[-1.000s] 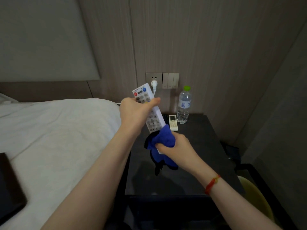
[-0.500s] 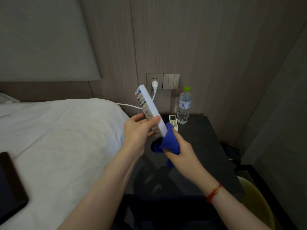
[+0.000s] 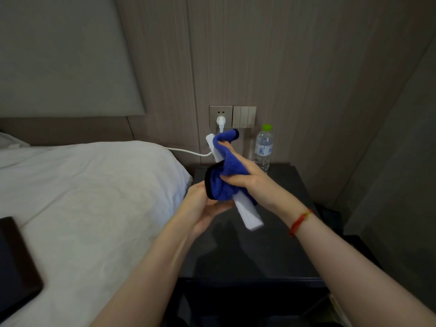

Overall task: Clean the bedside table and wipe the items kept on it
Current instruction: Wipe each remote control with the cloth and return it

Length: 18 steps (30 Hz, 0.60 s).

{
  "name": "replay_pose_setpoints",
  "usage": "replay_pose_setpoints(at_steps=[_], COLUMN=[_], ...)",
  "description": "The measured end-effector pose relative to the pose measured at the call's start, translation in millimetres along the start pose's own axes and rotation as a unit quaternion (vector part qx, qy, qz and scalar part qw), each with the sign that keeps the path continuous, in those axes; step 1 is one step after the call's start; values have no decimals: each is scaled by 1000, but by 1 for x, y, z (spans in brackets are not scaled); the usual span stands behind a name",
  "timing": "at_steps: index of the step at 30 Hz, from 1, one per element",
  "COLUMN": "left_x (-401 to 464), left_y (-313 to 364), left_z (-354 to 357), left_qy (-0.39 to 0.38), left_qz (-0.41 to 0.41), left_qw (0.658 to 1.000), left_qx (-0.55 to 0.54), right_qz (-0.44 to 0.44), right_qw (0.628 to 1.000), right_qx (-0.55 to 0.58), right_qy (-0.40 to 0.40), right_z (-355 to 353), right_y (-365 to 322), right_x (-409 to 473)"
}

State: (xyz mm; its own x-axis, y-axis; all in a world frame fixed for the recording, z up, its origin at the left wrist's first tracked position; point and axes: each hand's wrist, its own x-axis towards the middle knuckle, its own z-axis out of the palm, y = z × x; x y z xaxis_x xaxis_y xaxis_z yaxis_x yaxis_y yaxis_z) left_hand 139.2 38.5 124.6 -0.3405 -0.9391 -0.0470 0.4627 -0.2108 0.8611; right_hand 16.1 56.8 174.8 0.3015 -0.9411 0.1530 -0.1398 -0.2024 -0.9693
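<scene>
White remote control [image 3: 247, 214] held in the air above the bedside table [image 3: 247, 251], clear of the dark top and just in front of the wall. Long axis runs diagonally: far end up and to the left near the wall socket [image 3: 220, 115], near end down and to the right, toward the camera. Only the plain side shows; no buttons visible on what is exposed. Blue cloth [image 3: 226, 168] is draped over the upper and middle length, so only a far corner and the lower third are bare. Right hand [image 3: 250, 178] lies over the cloth from the right, fingers curled shut on the cloth and pressing it against the remote's body. Left hand [image 3: 203, 204] sits below and to the left, palm up; its fingers appear to cup the remote at mid-length, but the cloth hides the contact, so cannot tell how tightly they close. Judgement: a wiping stroke should run along the long axis; the bare near end lies down-right of the right fingers, so that hand is nearer to it. Outward: water bottle [image 3: 264, 147] upright at the table's back right; a white plug [image 3: 221, 121] in the socket, its cable [image 3: 186, 151] trailing left toward the bed [image 3: 82, 185].
</scene>
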Motion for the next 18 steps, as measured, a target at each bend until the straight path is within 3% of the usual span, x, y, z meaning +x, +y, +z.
replay_pose_setpoints(at_steps=[3, 6, 13, 18], left_x=[3, 2, 4, 2], left_y=[9, 16, 0, 12], left_z=[-8, -16, -10, -14], left_qy=[17, -37, -30, -72], left_qz=[-5, -23, -19, -32], left_qw=[1000, 999, 999, 997], left_qx=[-13, -4, -17, 7], right_qz=[25, 31, 6, 69], right_qw=[999, 998, 997, 993], right_qx=[2, -10, -72, 98], right_qy=[-25, -46, -21, 14], right_z=[4, 11, 4, 5], right_y=[8, 21, -7, -7], right_x=[-6, -20, 11, 21])
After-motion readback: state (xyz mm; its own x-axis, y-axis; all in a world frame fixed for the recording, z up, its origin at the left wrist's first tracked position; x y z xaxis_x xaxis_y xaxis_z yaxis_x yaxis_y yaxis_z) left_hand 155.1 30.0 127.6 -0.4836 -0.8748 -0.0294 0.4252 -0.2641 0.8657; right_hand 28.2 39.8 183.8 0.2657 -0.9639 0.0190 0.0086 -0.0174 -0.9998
